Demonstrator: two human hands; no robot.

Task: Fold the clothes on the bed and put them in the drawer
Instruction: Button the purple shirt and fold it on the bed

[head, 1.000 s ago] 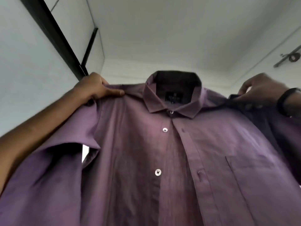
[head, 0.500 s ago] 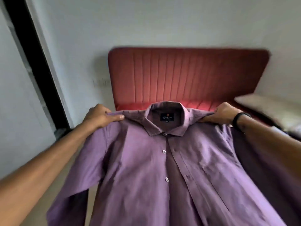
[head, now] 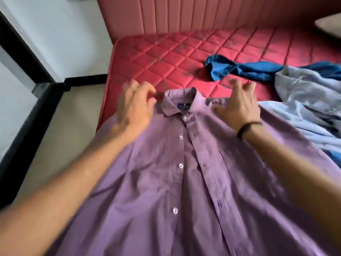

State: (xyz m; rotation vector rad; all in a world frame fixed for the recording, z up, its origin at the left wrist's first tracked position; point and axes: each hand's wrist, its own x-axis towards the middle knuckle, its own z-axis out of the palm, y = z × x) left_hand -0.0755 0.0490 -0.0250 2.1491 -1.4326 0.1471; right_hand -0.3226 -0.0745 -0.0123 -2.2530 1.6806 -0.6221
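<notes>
Now purple shirt [head: 184, 172] lay flat, front up, on bed [head: 166, 58], no longer held aloft; left hand [head: 135, 108] and right hand [head: 239, 108] released, fingers spread over shoulders; folding could begin

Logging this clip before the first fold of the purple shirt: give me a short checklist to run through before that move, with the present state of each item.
1. Shirt lies front up on the mattress: ok.
2. Collar points toward the headboard: ok.
3. Both hands free: ok; left hand and right hand hover open at the shoulders, gripping nothing.
4. Front buttoned: not ok; the placket lies open beside the buttons.
5. Sleeves spread flat: cannot tell; they run out of view.
6. Room to the right: not ok; a light blue garment touches the shirt's right side, and a dark blue one lies beyond.
</notes>
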